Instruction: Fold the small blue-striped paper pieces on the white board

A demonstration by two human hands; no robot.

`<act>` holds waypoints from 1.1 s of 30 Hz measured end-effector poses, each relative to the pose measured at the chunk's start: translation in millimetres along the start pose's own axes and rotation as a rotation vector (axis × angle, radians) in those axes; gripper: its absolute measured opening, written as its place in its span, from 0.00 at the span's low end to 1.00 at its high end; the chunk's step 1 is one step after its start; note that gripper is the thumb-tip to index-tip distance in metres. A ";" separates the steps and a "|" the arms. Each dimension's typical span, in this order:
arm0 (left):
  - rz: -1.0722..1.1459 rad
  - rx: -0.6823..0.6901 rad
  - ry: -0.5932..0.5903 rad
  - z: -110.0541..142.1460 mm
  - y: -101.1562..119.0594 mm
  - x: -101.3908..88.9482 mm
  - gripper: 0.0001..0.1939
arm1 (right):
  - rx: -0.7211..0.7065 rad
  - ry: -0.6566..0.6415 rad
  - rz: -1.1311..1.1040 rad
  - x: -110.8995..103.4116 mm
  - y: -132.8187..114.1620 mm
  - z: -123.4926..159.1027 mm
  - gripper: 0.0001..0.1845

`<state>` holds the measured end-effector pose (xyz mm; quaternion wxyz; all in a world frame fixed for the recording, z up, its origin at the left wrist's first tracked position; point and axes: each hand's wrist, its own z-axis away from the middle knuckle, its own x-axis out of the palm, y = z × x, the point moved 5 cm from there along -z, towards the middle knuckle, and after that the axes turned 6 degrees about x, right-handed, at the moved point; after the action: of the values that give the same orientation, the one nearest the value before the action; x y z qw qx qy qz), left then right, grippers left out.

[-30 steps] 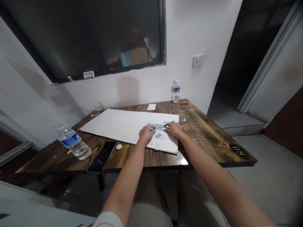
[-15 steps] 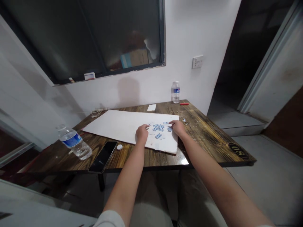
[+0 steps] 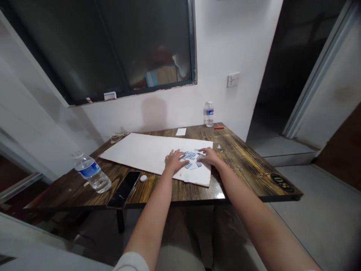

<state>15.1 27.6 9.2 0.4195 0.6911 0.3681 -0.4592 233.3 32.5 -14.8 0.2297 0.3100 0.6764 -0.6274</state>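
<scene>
Several small blue-and-white paper pieces (image 3: 191, 155) lie in a loose cluster near the right end of a white board (image 3: 146, 150). My left hand (image 3: 173, 161) rests at the cluster's left side, fingers spread, with the thumb by the lower pieces. On the right side, my right hand (image 3: 209, 156) has its fingers apart over the pieces there, its fingertips at or just above them. Neither hand visibly holds anything. Some pieces are partly hidden under my fingers, and their print is too small to read.
The board lies on a dark wooden table (image 3: 248, 177). At left are a water bottle (image 3: 91, 171), a phone (image 3: 124, 189) and a white bottle cap (image 3: 143, 178). Toward the wall are a cable (image 3: 120, 137), white paper (image 3: 181, 131), another bottle (image 3: 209, 114) and a red pen-like stick (image 3: 219, 128).
My left hand drew back from the pieces with curled fingers, then came back spread against them. My right hand shifted slightly among the right-hand pieces. The cluster now lies closer together.
</scene>
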 end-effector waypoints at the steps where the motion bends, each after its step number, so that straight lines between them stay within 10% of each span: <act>1: -0.014 0.044 -0.024 0.1 4.1 0.5 0.25 | -0.015 -0.010 0.028 0.1 -2.3 1.7 0.36; 24: 0.027 0.237 0.018 4.8 23.1 0.3 0.13 | -0.176 0.088 0.321 2.6 -15.9 12.6 0.17; 33: 0.095 -0.161 0.173 8.8 -11.8 -5.9 0.18 | -0.006 0.123 0.242 -5.0 -5.7 13.1 0.15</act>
<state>-0.1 23.2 9.9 0.4617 0.7088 0.4055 -0.3466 231.7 18.8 -8.7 0.2627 0.4264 0.6489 -0.5728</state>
